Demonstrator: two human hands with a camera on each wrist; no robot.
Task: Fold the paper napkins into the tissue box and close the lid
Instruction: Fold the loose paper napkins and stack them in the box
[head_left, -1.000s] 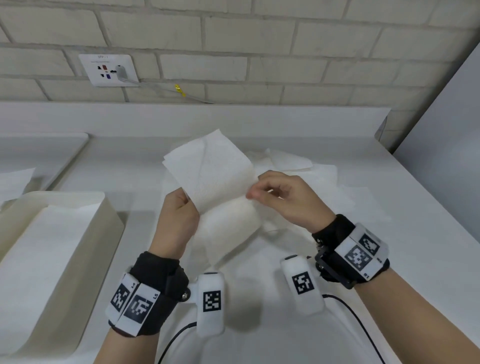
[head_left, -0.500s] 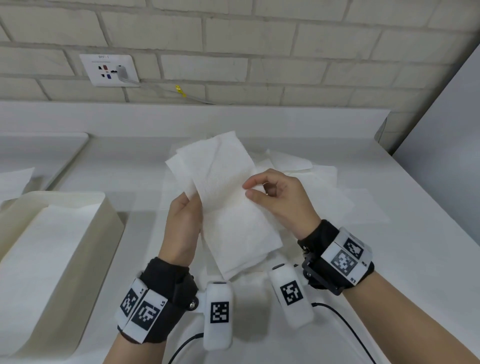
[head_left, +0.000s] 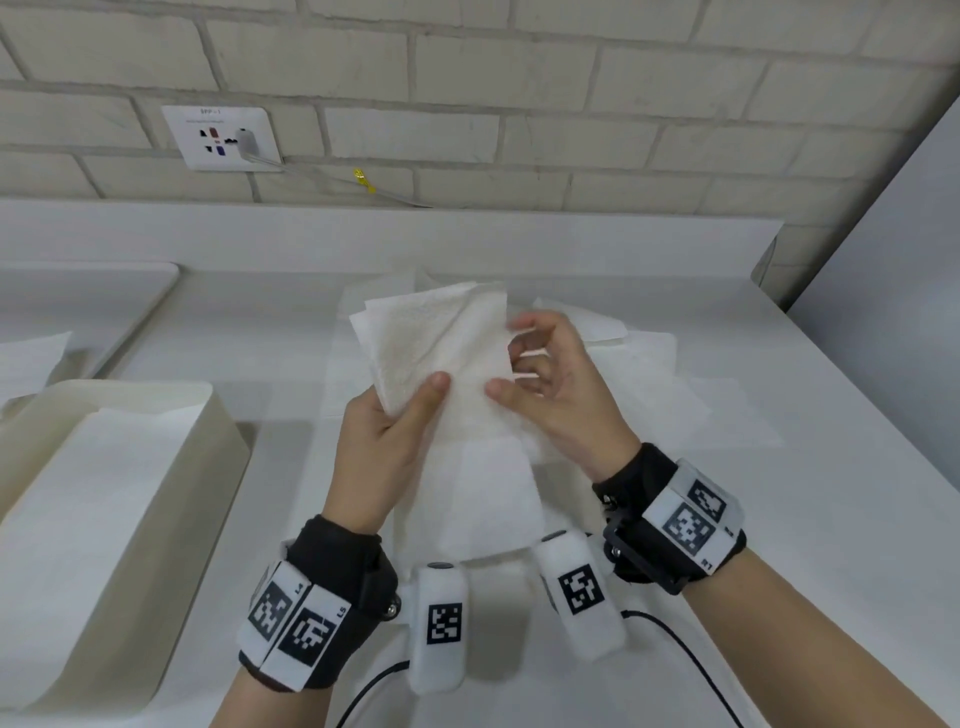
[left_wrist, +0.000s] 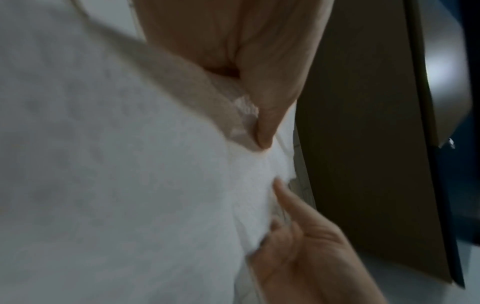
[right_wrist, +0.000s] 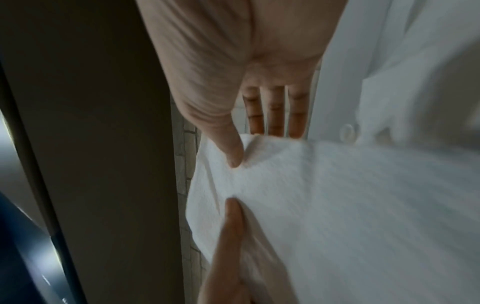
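Both my left hand (head_left: 387, 441) and right hand (head_left: 550, 384) are pinching this paper napkin (head_left: 441, 353), super floppy and tear-prone, so I'd grab the edges.

This looks like a plain utility or test room rather than a home. A white counter (head_left: 779, 467) with a raised back ledge runs along a painted brick wall (head_left: 519, 78). A wall socket (head_left: 221, 137) with a plugged-in cable (head_left: 332, 174) sits above the counter's far left edge.
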